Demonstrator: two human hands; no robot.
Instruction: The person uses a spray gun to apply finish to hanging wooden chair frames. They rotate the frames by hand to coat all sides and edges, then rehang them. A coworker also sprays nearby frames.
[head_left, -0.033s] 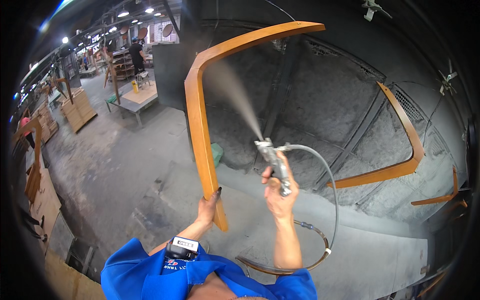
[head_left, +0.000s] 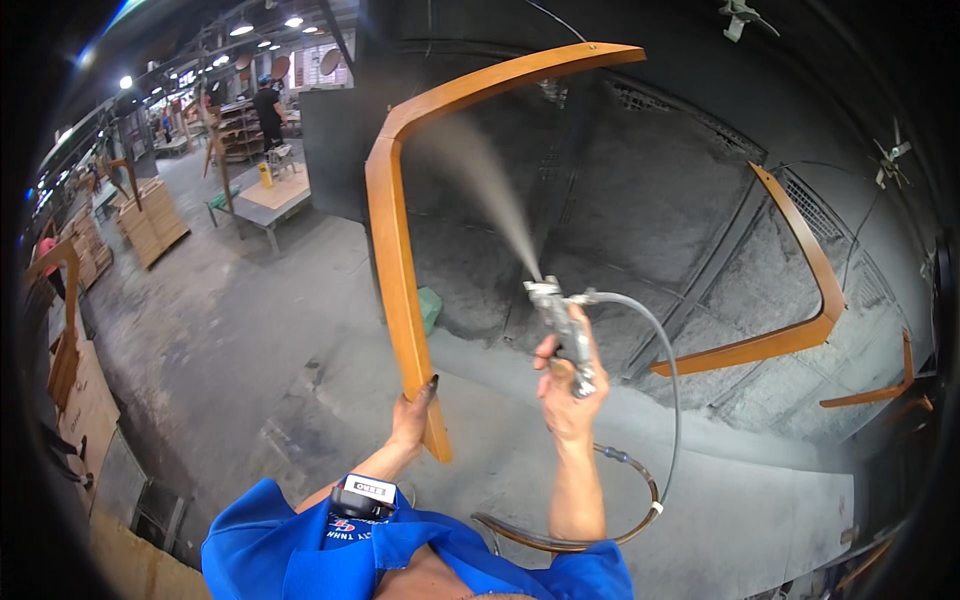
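Grey table (head_left: 258,213): tan board (head_left: 286,190) on top.

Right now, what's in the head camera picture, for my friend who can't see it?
A person's right hand holds a spray gun, its mist fanning toward a bent wooden frame that the left hand grips near its lower end. Another wooden frame is farther right.

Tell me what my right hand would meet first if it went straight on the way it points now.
Probably the bent wooden frame, near its bend: the spray gun in your right hand aims that way, though depth is unclear.
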